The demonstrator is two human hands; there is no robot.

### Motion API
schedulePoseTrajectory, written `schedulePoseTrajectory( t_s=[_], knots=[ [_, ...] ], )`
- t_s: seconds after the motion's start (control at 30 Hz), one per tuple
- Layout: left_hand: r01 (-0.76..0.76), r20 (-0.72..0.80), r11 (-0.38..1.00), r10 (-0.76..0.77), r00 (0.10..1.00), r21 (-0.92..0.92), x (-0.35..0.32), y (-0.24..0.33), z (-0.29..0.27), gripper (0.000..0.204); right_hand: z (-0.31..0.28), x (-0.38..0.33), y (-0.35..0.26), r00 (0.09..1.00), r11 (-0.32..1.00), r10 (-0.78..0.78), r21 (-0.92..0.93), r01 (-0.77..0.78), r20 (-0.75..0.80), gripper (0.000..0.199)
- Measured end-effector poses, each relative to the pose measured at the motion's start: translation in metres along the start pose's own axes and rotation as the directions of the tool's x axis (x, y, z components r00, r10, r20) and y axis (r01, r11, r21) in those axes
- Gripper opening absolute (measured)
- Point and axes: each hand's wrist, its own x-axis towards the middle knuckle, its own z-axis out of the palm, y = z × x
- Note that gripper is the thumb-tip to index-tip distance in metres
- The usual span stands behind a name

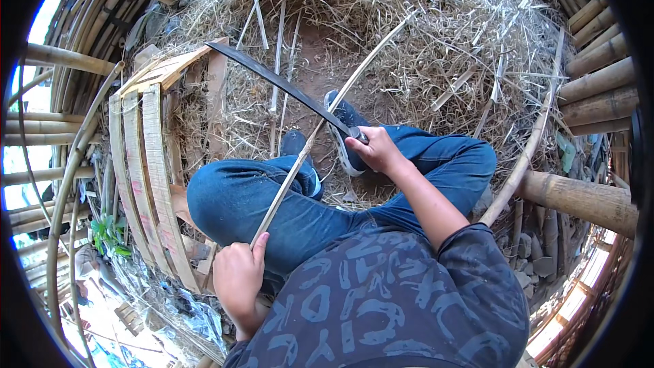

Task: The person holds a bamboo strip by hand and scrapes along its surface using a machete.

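Note:
My left hand (238,274) is closed round the near end of a long, thin bamboo strip (362,68), its thumb lying along the strip. The strip slants up and away to the right, over my lap and past my shoes. In my right hand (377,150) is the dark handle of a machete (276,80), fingers wrapped round it. Its long dark blade points to the far left and crosses the strip just beyond my feet. Near the crossing the blade and strip look in contact, though I cannot tell for certain.
Pale shavings (436,48) cover much of the ground ahead. A slatted wooden crate (153,163) stands at my left. Bamboo poles (579,201) edge the space on the right, and more poles (71,59) stand on the left. My bent legs (252,194) frame the work.

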Motion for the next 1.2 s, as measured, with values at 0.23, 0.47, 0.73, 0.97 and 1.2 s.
schedulePoseTrajectory(
  t_s=[0.23,0.47,0.73,0.97,1.2],
  knots=[
    [0.011,0.049,0.999,-0.009,0.999,-0.035,0.003,-0.003,-0.001,0.062,-0.042,0.010,0.074,0.950,0.955,0.296,0.043,-0.293,-0.100,0.067],
    [0.036,0.096,0.999,-0.034,0.995,-0.021,0.002,-0.003,-0.007,0.061,-0.041,0.008,0.014,0.963,0.954,0.268,0.131,-0.270,0.034,0.063],
    [-0.004,0.103,0.999,0.007,0.995,-0.031,0.007,-0.001,-0.009,0.060,-0.021,0.037,-0.009,0.982,0.991,0.056,-0.127,-0.033,0.181,0.064],
    [0.038,0.141,0.997,-0.028,0.990,-0.069,0.005,-0.002,-0.010,0.059,-0.023,0.050,0.018,0.995,0.951,-0.014,-0.307,0.045,0.101,0.070],
    [0.062,0.139,0.994,-0.049,0.989,-0.089,0.005,0.000,-0.007,0.058,-0.039,0.049,0.041,0.999,0.896,-0.023,-0.442,0.035,0.031,0.075]
  ],
)
